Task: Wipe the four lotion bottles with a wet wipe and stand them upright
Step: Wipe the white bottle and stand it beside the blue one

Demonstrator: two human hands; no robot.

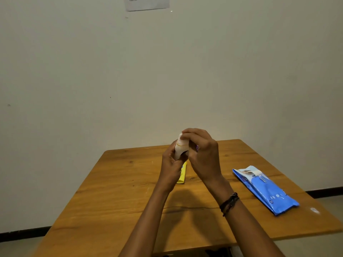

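1. Both hands are raised above the desk and meet around one white lotion bottle, which is in the air and nearly upright, leaning a little.
2. The left hand holds the lower part of the bottle. Its grip is clamped on the body, with the fingers curled round it from the left side.
3. The right hand is at the upper part of the same bottle. Its fingers are curled over the top, so this grip is also clamped on the bottle. I cannot tell if a wet wipe is between the fingers and the bottle.
4. A yellow tube lies flat on the desk, near the middle, partly hidden behind the left hand.
5. A blue pack of wet wipes lies flat on the right side of the desk, well apart from the hands. Its white flap at the far end is lifted.
6. Dark bracelets are on the right wrist.
7. The desk is wooden and stands against a pale wall, where a sheet of paper hangs at the top edge of the view.
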